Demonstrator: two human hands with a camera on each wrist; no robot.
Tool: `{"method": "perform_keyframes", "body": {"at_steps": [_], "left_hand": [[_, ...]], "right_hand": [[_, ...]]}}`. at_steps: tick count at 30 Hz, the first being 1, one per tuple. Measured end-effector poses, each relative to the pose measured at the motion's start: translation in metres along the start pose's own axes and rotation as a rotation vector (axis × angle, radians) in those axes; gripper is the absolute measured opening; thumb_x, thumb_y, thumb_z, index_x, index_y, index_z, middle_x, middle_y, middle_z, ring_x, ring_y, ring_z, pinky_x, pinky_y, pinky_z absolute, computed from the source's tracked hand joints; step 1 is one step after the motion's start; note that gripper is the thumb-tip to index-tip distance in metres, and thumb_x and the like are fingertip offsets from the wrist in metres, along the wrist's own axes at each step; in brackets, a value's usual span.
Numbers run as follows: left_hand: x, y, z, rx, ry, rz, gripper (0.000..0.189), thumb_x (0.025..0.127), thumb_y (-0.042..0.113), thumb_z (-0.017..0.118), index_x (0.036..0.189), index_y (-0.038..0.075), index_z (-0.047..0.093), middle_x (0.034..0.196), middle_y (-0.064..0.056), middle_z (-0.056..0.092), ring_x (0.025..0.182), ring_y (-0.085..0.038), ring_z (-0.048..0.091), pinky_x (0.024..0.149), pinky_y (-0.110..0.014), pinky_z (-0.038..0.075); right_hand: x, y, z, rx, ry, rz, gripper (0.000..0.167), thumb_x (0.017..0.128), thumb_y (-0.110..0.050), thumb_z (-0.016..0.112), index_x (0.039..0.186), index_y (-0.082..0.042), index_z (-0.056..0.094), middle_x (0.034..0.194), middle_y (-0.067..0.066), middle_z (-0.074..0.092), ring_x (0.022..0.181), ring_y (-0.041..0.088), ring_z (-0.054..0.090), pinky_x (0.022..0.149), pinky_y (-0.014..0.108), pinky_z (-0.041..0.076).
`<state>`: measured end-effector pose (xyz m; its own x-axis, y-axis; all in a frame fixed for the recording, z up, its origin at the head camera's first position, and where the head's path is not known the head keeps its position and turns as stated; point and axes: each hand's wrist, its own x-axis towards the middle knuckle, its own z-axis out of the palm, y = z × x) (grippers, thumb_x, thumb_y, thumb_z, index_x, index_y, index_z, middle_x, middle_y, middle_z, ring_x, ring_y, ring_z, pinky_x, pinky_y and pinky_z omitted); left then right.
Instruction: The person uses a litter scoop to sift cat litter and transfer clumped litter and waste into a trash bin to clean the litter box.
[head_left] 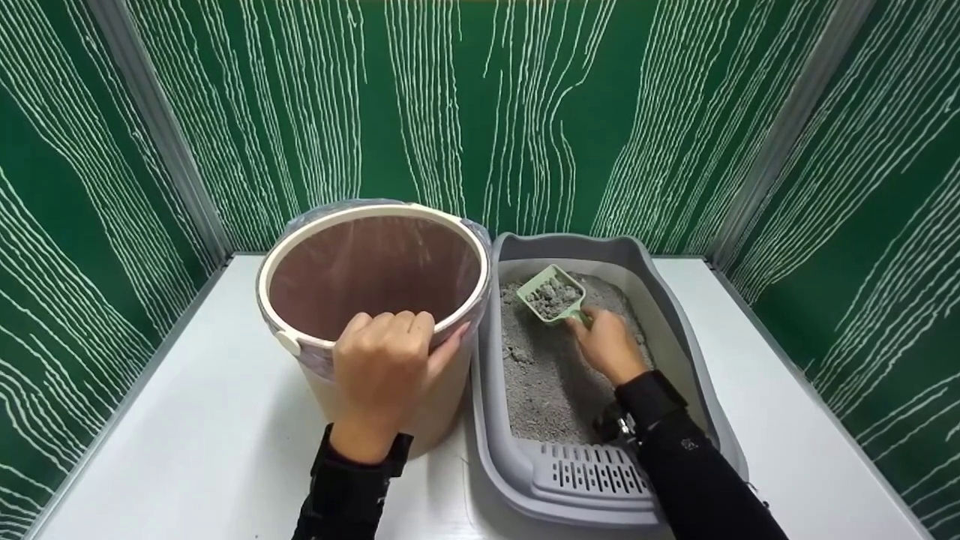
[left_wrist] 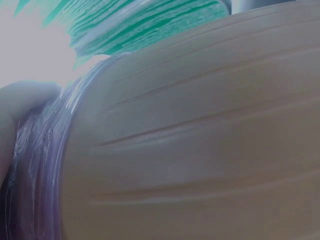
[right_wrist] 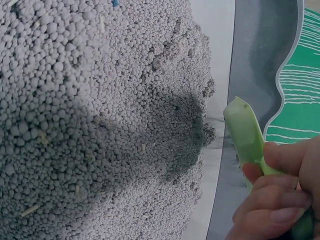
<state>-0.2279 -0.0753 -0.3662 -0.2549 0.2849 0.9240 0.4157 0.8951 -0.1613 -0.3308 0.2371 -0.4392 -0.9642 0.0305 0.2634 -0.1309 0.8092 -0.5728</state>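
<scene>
My right hand (head_left: 609,343) grips the handle of a pale green litter scoop (right_wrist: 245,127), thumb and fingers curled round it. In the head view the scoop is loaded with grey clumps (head_left: 553,298) and hangs over the far part of the litter box (head_left: 491,442). Grey granular litter (head_left: 544,401) fills the box, with a few lumps on its surface. My left hand (head_left: 386,364) clasps the near rim of a beige trash bin (head_left: 442,409), fingers over the edge and thumb along the outside. A clear plastic liner (left_wrist: 47,150) wraps the bin's rim beneath that hand.
Bin and box stand side by side on a white table (head_left: 202,442). A slotted grey step (head_left: 592,476) forms the box's near end. Green walls (head_left: 525,112) with white streaks enclose the table at the back and both sides.
</scene>
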Motion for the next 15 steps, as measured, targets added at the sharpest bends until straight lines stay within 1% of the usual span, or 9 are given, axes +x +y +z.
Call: {"method": "perform_keyframes", "body": {"at_steps": [1,3,5,7,9,10,13,15], "left_hand": [[0.0001,0.0000,0.0001,0.000,-0.001,0.000,0.055,0.092,0.045,0.082,0.064,0.011,0.048,0.056,-0.002,0.047,0.047,-0.024,0.049,0.050,-0.038,0.036],[0.0001,0.0000,0.0002,-0.003,-0.003,-0.002,0.055,0.092,0.045,0.083,0.064,0.011,0.048,0.055,-0.002,0.046,0.047,-0.024,0.049,0.050,-0.038,0.036],[0.0001,-0.0002,0.0002,-0.005,-0.004,-0.004,0.055,0.092,0.044,0.083,0.065,0.012,0.048,0.055,-0.001,0.046,0.047,-0.024,0.049,0.050,-0.038,0.036],[0.0004,-0.0002,-0.0001,-0.004,-0.005,-0.004,0.055,0.092,0.044,0.083,0.065,0.012,0.048,0.055,-0.001,0.046,0.047,-0.024,0.049,0.051,-0.038,0.036],[0.0007,-0.0002,-0.0005,0.001,-0.004,-0.001,0.055,0.092,0.044,0.083,0.065,0.011,0.048,0.056,-0.001,0.046,0.047,-0.024,0.049,0.051,-0.038,0.036],[0.0009,0.0000,-0.0007,0.004,-0.003,0.002,0.055,0.092,0.044,0.082,0.065,0.011,0.048,0.056,-0.001,0.046,0.047,-0.024,0.050,0.051,-0.038,0.036],[0.0012,-0.0001,-0.0014,0.013,-0.008,0.008,0.055,0.094,0.045,0.080,0.065,0.012,0.048,0.056,-0.001,0.045,0.047,-0.023,0.049,0.051,-0.038,0.036],[0.0013,-0.0001,-0.0012,0.013,-0.009,0.009,0.054,0.094,0.044,0.080,0.065,0.012,0.048,0.056,-0.002,0.046,0.047,-0.023,0.049,0.051,-0.038,0.037]], "right_hand": [[0.0003,0.0003,0.0003,0.001,0.004,0.001,0.034,0.107,-0.018,0.066,0.122,0.012,0.069,0.114,0.031,0.073,0.112,0.048,0.069,0.098,0.057,0.052],[0.0011,0.0008,0.0007,0.000,0.007,0.004,0.027,0.107,-0.019,0.066,0.105,0.008,0.070,0.096,0.024,0.073,0.096,0.042,0.070,0.085,0.053,0.053],[0.0018,0.0005,0.0008,0.004,0.002,0.018,0.027,0.108,-0.020,0.065,0.089,-0.001,0.064,0.080,0.014,0.064,0.082,0.035,0.063,0.073,0.047,0.048],[0.0026,0.0005,0.0003,0.008,-0.014,0.034,0.031,0.109,-0.022,0.062,0.082,-0.007,0.058,0.074,0.006,0.055,0.075,0.030,0.056,0.068,0.042,0.041],[0.0031,-0.0002,-0.0005,0.022,-0.042,0.054,0.034,0.111,-0.023,0.057,0.082,-0.007,0.058,0.074,0.005,0.052,0.074,0.027,0.052,0.067,0.039,0.038],[0.0034,-0.0002,-0.0007,0.032,-0.053,0.065,0.035,0.112,-0.023,0.055,0.084,-0.005,0.061,0.076,0.005,0.053,0.074,0.027,0.053,0.067,0.038,0.038],[0.0044,0.0007,-0.0013,0.060,-0.077,0.084,0.039,0.114,-0.023,0.051,0.096,0.004,0.071,0.083,0.011,0.064,0.074,0.027,0.056,0.066,0.037,0.041],[0.0049,0.0008,-0.0011,0.077,-0.082,0.095,0.040,0.114,-0.022,0.049,0.103,0.007,0.074,0.086,0.012,0.067,0.073,0.026,0.056,0.064,0.036,0.042]]}}
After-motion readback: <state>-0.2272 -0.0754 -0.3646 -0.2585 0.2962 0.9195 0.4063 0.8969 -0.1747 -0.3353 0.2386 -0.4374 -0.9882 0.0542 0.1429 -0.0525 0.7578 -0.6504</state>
